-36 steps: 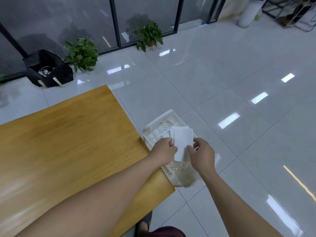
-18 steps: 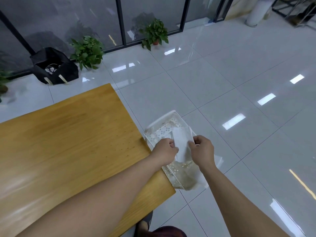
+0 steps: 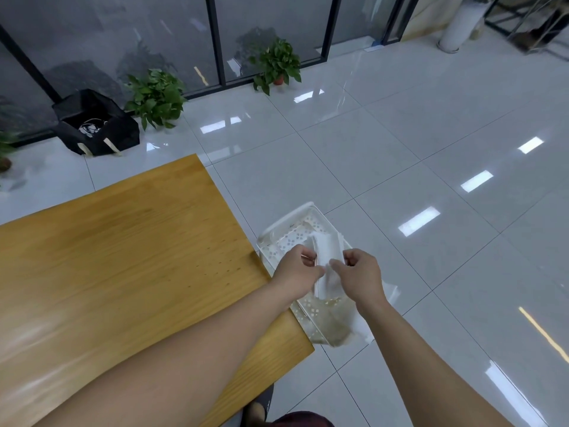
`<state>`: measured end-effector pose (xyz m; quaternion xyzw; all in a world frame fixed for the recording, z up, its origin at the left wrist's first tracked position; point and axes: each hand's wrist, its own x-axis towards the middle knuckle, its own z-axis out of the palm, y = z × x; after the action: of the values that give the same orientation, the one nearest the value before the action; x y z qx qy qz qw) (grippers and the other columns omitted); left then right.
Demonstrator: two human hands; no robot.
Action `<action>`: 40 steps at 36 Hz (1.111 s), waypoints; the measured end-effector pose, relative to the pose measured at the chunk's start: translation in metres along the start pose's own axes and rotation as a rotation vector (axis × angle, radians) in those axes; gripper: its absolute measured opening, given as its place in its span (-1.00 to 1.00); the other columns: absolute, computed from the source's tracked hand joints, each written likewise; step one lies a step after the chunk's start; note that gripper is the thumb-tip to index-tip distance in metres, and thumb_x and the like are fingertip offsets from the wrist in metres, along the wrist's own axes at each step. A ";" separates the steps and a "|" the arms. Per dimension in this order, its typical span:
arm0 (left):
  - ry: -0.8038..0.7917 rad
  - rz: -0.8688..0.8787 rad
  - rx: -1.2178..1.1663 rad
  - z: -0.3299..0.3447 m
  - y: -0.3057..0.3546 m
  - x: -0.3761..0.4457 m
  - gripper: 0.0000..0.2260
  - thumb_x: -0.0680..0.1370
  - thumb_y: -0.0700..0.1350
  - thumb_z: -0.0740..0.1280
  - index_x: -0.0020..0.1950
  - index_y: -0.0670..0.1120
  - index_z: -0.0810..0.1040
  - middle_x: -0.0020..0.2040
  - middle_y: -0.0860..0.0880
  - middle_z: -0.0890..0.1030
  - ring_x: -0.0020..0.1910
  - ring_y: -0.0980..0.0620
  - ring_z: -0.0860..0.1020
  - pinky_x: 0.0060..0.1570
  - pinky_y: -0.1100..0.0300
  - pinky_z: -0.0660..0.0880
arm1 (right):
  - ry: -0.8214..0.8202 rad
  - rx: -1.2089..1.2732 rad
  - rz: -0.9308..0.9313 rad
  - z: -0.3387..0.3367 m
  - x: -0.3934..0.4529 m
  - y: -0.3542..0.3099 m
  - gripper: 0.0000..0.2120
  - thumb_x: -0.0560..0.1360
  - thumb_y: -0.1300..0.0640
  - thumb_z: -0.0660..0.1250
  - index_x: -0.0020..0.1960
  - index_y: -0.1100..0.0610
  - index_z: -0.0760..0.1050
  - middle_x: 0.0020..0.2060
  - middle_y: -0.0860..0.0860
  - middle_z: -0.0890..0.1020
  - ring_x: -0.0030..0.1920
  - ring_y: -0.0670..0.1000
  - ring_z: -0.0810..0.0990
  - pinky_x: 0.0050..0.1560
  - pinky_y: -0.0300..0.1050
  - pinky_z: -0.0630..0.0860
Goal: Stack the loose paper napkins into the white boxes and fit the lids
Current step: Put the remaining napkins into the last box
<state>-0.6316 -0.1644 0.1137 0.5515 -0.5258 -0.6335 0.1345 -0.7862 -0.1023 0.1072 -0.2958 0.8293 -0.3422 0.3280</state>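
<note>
From the head camera I am counting one white perforated basket (image 3: pixel 286 241), one bundle of paper napkins (image 3: pixel 326 251) in the hands, and more white napkin sheets (image 3: pixel 391 292) showing past the right wrist — I cannot count the single sheets, as they are blurring together. I am also seeing one wooden table (image 3: pixel 123 266), one black bag (image 3: pixel 98 124) on the tiled floor (image 3: pixel 400 134), and three potted plants: one (image 3: pixel 157 97) just beside the bag, one (image 3: pixel 277 64) by the glass wall, and one partly cut off at the left edge (image 3: pixel 4 149).

The basket is sitting just beside the table's right edge, at its near corner; whether it is resting on something I cannot tell.

The left hand (image 3: pixel 297 269) is curling its fingers around the left side of the napkin bundle and gripping it. The right hand (image 3: pixel 358 274) is pinching the bundle's right side, thumb and fingers drawn close together — both hands are holding the same napkins over the basket's middle. The two hands are nearly touching at the thumbs.

No lid or closed white box is recognisable to me here.
</note>
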 end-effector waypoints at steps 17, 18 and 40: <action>0.079 0.048 -0.030 -0.003 0.006 -0.006 -0.69 0.64 -0.01 0.51 0.28 0.04 0.46 0.07 0.03 0.63 -0.04 0.08 0.64 -0.17 0.18 0.53 | -0.093 0.295 -0.032 -0.015 -0.019 -0.010 -0.85 0.66 0.09 0.33 0.03 0.09 0.67 -0.04 0.20 0.69 -0.16 0.08 0.63 -0.13 0.04 0.53; 0.075 0.048 -0.038 -0.003 0.007 -0.006 -0.69 0.64 0.01 0.50 0.30 0.05 0.46 0.07 0.03 0.64 -0.02 0.07 0.65 -0.14 0.17 0.53 | -0.097 0.333 -0.009 -0.016 -0.020 -0.011 -0.85 0.67 0.08 0.34 0.05 0.05 0.68 -0.03 0.14 0.72 -0.10 0.11 0.69 -0.09 0.06 0.58; -0.120 0.003 -0.138 0.009 0.013 -0.027 -0.45 0.76 0.16 0.21 0.73 0.17 0.13 0.51 0.13 0.50 0.45 0.00 0.52 0.48 -0.08 0.50 | -0.158 0.414 0.130 0.001 -0.039 -0.023 -0.74 0.59 -0.21 0.23 0.16 -0.12 0.53 -0.05 -0.22 0.73 -0.01 -0.11 0.76 0.05 0.07 0.70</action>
<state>-0.6355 -0.1452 0.1379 0.5012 -0.4887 -0.6999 0.1416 -0.7556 -0.0882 0.1376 -0.1941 0.7305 -0.4589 0.4671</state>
